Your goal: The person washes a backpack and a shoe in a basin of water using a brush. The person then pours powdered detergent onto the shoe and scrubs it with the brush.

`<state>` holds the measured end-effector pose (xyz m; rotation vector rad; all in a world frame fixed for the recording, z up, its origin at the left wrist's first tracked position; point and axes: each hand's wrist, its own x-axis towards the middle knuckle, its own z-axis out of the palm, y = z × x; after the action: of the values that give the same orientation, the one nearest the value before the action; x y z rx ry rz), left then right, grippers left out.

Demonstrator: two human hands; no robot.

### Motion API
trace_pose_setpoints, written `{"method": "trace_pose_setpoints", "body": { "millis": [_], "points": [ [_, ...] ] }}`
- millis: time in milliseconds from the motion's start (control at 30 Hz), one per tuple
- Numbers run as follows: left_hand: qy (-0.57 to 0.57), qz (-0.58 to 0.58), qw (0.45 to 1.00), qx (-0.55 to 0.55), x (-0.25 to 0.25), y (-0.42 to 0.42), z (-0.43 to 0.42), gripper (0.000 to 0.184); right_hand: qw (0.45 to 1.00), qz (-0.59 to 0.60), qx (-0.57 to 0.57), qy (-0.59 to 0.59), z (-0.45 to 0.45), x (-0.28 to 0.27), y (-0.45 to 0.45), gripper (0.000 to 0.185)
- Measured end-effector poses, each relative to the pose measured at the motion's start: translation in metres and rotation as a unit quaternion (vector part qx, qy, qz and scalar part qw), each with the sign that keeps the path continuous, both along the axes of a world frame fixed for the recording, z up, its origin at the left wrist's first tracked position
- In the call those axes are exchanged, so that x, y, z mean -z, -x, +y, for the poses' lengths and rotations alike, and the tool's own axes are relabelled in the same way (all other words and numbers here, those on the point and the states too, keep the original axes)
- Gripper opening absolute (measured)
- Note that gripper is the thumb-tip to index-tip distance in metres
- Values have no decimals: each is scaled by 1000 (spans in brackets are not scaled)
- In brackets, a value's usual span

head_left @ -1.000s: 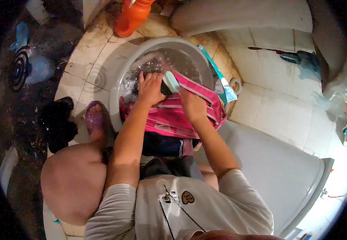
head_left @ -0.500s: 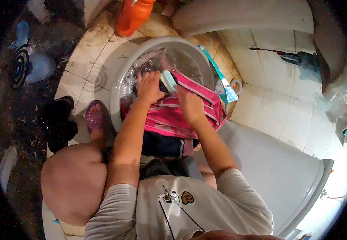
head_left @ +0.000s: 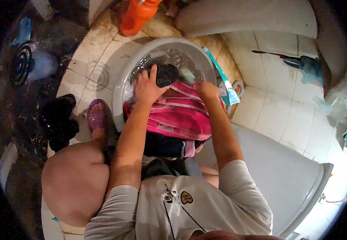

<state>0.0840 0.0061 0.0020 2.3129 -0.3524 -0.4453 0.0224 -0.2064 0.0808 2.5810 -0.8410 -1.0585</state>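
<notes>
My left hand point(head_left: 147, 87) grips a black object point(head_left: 167, 75) with a textured oval face, perhaps a shoe sole, at the middle of a grey basin point(head_left: 119, 96). To its right, my right hand point(head_left: 208, 90) is closed round the end of a pale green brush point(head_left: 188, 75), which is blurred and apart from the black object. Below both hands a wet pink bag point(head_left: 177, 116) with light piping lies across the basin's near part. Bubbly water point(head_left: 181, 56) shows behind them.
An orange bottle point(head_left: 138, 18) stands behind the basin. Beside its right rim are a teal packet point(head_left: 220, 74) and a grey ring point(head_left: 238, 89). A dark blue cloth point(head_left: 161, 145) lies in front. Black footwear point(head_left: 59, 118) and my sandalled foot point(head_left: 96, 116) are at left.
My left hand has turned the black object so its textured face shows. My right hand has moved right with the brush, away from it. The pink bag's upper right part has sunk lower.
</notes>
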Motion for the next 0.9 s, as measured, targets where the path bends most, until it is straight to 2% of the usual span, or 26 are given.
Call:
{"method": "trace_pose_setpoints", "body": {
  "millis": [33, 100, 133, 200, 233, 267, 300, 367, 433, 567, 700, 767, 800, 900],
  "points": [
    [-6, 8, 1000, 17, -1, -1, 1, 93, 1000, 1, -3, -1, 5, -10, 6, 29],
    [5, 0, 1000, 10, 5, -1, 0, 92, 981, -186, -59, 7, 22, -31, 30, 33],
    [16, -10, 1000, 7, 8, -2, 0, 91, 981, -186, -59, 6, 35, -39, 42, 33],
    [5, -9, 1000, 18, 4, -3, -1, 87, 954, -257, -140, -63, 68, -50, 63, 39],
    [-6, -9, 999, 30, 3, -4, -1, 83, 952, -247, -180, -21, 95, -52, 63, 42],
    [-6, -10, 999, 33, 3, -3, -2, 83, 961, -169, -219, 12, 106, -43, 64, 42],
    [-23, -12, 998, 51, 4, -1, -4, 77, 969, -201, -141, -26, 118, -36, 55, 39],
    [-39, -18, 997, 66, 6, 0, -7, 72, 970, -230, -77, -32, 116, -10, 32, 35],
    [-38, 30, 999, 1, 10, -2, -8, 65, 968, -245, -52, -27, 116, 8, 8, 33],
    [-21, 21, 999, -25, 13, 1, -7, 63, 970, -237, 11, -61, 126, 1, 9, 33],
    [-48, 48, 997, -31, 3, 0, -5, 65, 974, -208, -9, -93, 134, -11, 36, 31],
    [-54, 70, 996, 1, -2, -5, -3, 75, 969, -232, -29, -74, 122, -5, 19, 30],
    [-47, 42, 998, -9, 2, -2, -5, 78, 963, -258, -42, -66, 116, -1, 10, 31],
    [-39, 38, 997, -50, 8, 1, -2, 72, 980, -198, -11, -35, 111, 9, -18, 32]
  ]
}}
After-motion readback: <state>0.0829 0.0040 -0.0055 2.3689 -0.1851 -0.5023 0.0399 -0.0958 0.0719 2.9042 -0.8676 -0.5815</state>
